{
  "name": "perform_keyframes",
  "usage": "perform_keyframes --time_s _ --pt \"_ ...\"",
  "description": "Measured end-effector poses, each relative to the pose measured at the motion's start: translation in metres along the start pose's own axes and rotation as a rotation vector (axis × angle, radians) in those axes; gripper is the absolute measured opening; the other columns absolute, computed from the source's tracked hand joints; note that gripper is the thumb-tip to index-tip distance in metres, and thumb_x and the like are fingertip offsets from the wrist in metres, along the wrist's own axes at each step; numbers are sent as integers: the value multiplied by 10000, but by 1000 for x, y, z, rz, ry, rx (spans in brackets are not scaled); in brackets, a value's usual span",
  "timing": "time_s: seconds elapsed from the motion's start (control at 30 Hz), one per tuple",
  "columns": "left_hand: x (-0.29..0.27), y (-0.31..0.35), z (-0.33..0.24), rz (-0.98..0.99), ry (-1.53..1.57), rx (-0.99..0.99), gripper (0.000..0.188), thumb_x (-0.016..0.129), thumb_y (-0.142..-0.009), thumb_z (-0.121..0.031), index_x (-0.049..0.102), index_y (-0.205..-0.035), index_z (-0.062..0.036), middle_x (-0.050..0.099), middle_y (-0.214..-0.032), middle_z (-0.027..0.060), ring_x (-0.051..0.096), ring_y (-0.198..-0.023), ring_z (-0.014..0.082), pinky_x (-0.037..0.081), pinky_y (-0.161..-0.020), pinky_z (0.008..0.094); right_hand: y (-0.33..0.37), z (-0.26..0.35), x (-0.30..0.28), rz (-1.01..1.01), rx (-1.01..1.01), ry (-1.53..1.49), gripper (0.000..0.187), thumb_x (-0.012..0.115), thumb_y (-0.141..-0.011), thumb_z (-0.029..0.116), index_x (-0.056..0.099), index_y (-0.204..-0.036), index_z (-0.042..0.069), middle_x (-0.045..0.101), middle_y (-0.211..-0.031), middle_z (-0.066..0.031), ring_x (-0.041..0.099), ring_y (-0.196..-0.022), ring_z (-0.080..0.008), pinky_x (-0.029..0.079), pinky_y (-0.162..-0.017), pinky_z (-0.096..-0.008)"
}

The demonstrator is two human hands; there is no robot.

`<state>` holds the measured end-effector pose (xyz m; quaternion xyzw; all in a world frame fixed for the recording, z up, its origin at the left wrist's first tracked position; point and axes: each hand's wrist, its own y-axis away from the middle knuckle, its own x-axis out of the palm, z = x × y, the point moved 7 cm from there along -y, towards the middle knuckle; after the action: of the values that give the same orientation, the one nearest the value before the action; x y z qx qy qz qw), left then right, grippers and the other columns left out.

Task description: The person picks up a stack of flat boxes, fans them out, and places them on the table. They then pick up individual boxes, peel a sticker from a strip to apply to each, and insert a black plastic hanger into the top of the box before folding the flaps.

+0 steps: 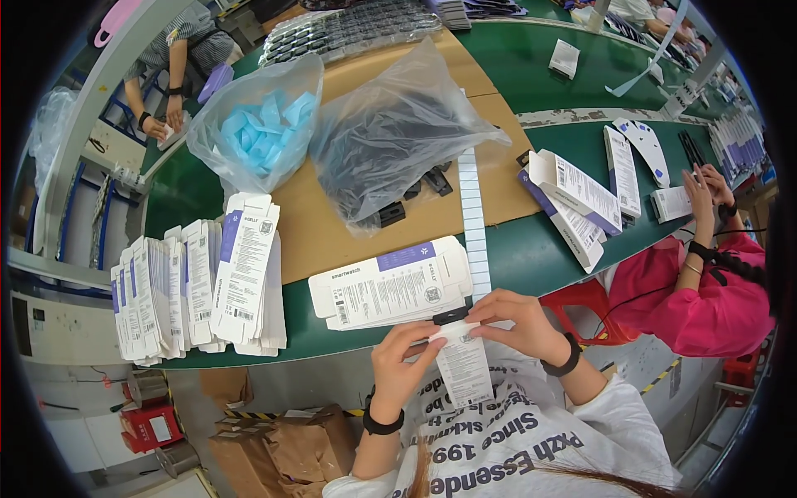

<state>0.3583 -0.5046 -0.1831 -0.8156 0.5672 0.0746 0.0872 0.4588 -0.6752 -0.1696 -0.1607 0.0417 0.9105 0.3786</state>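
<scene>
1. A narrow white printed label strip (465,365) is held between both hands, just below the near edge of the green table (515,249) and over the person's lap.
2. The left hand (403,357) is pinched closed on the strip's upper left edge, thumb and fingertips pressed to the paper.
3. The right hand (519,324) is curled closed over the strip's top right corner, where a small black part (450,315) is seen touching the strip's top end.
4. The strip is judged to be very light, thin and floppy, easily creased or torn; it is best gripped by its edges near the top.
5. A flat white carton (390,286) with a purple band lies on the table just above the hands, close to the black part.
6. A long strip of white stickers (471,224) runs up the table just beside the carton's right end.
7. A stack of flattened cartons (199,282) stands well to the left.
</scene>
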Motion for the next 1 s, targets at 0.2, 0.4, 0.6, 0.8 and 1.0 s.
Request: perform_keyframes --time_s 0.2,0.4,0.6,0.8,1.0 --pt "0 -10 -2 109 11 -28 116 762 -787 41 728 -897 24 678 -937 97 688 -859 155 610 -757 267 -11 -3 -2 83 72 -75 147 765 -799 14 722 -939 18 673 -996 -95 669 -891 -183 558 -769 -272" --pt "-4 -23 7 136 155 -285 87 761 -804 28 723 -882 38 674 -875 77 688 -807 141 582 -738 243 -22 -20 2 214 323 -396 133 737 -853 63 660 -913 -28 660 -917 -67 677 -856 -151 566 -731 -265" --pt "-6 -23 -1 189 38 -201 90 763 -801 22 725 -880 40 682 -882 86 690 -797 143 589 -711 241 -22 -1 -1 152 170 -187 128 728 -865 82 658 -913 -14 649 -877 -62 669 -819 -143 536 -699 -251" --pt "-6 -22 -13 252 -57 -24 149 772 -772 33 716 -909 46 675 -951 106 694 -866 168 621 -769 285 -18 9 1 193 33 31 133 728 -851 95 666 -935 13 599 -867 -81 634 -772 -198 525 -675 -303" --pt "-3 -8 4 292 61 -107 257 818 -719 31 682 -936 54 641 -1098 142 682 -961 195 615 -833 316 -9 17 3 161 -39 11 241 791 -782 74 728 -1014 50 630 -952 -56 638 -862 -186 537 -725 -275"
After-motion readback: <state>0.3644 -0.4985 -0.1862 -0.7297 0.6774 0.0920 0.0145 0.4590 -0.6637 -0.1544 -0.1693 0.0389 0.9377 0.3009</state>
